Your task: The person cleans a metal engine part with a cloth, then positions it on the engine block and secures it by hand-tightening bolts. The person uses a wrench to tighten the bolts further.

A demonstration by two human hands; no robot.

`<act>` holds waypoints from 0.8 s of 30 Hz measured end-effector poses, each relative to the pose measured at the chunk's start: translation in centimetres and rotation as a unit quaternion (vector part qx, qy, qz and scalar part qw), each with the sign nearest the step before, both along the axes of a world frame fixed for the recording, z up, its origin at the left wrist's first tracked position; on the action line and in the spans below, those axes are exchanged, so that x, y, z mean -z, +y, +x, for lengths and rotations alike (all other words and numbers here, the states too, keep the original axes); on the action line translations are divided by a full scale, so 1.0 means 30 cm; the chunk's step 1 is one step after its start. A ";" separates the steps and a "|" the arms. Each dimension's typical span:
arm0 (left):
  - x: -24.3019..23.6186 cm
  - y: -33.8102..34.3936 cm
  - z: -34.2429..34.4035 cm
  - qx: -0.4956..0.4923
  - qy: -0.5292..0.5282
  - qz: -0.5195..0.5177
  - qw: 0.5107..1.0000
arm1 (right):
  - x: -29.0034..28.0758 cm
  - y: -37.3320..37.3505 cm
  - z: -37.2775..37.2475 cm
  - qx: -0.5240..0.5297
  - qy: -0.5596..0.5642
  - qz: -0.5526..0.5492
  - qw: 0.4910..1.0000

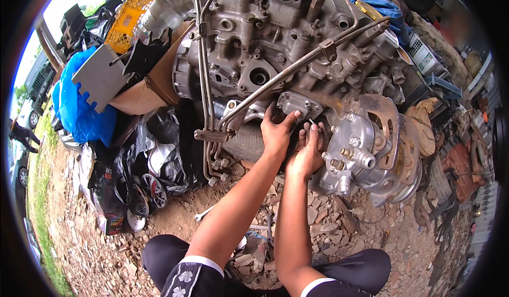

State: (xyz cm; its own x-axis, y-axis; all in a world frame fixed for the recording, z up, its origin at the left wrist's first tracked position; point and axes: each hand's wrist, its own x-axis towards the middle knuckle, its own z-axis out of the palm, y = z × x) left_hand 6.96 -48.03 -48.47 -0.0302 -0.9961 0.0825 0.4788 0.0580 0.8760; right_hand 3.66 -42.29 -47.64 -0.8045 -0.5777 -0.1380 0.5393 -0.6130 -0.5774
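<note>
A large grey metal engine (254,47) fills the upper middle. On its near side is a small bolted metal cover (300,105). My left hand (278,132) grips this cover from below left, thumb against its lower edge and the other fingers mostly hidden. Close beside it, my right hand (306,151) is palm up under the cover, fingers curled and pinching what looks like a small bolt (312,121). Right of my hands sits a silver compressor-like unit (355,143) with fittings and a rusty slotted bracket (384,127).
Bent metal pipes (204,85) cross the engine's front. A tyre (244,143) lies underneath. On the stony ground are a wrench (204,212) and black plastic bags (169,143). A blue bag (79,101) and yellow crate (130,18) stand left. Someone walks at far left.
</note>
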 end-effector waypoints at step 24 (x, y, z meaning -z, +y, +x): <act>-0.027 0.018 0.022 -0.075 -0.292 -0.088 0.949 | 0.043 -0.076 -0.017 0.085 0.162 0.101 0.978</act>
